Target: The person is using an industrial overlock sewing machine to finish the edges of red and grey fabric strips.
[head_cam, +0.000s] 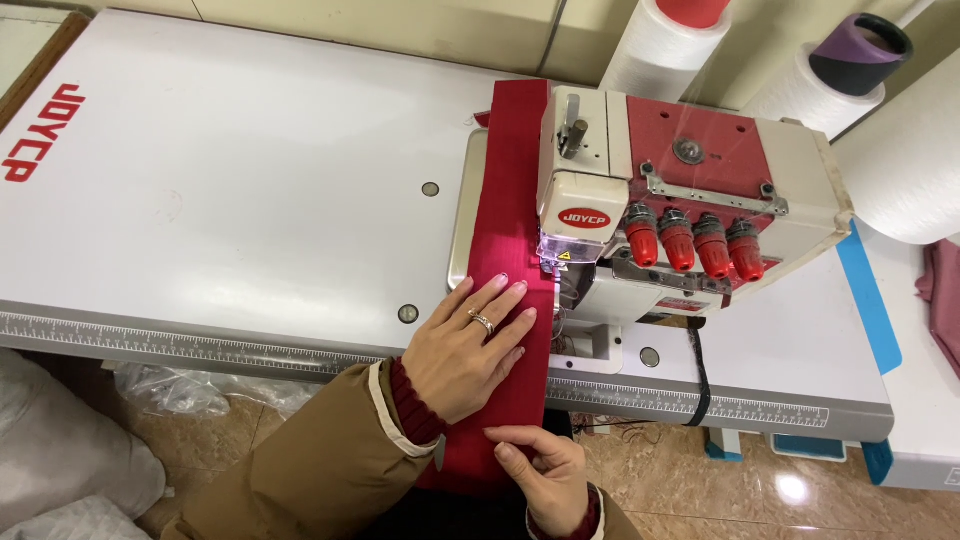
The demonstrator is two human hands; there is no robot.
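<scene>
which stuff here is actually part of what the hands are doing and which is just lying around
In use:
- red fabric strip
- left hand, flat on the strip
- right hand, pinching the strip's near end
- sewing machine, strip under its foot
- white table bearing the strip

Lying about:
- white thread cones
- pink cloth at right
- plastic bags on the floor

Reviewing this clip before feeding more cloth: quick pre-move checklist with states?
1. Left hand flat on the red cloth strip: ok.
2. Left fingertips apart from the needle area of the sewing machine: ok, though close.
3. Right hand pinching the strip's near edge at the table front: ok.
4. Strip lying flat and straight across the white table, out behind the machine: ok.
5. Cloth under the presser foot: cannot tell, hidden by the machine head.
6. Thread from the white spools intact: cannot tell.
</scene>
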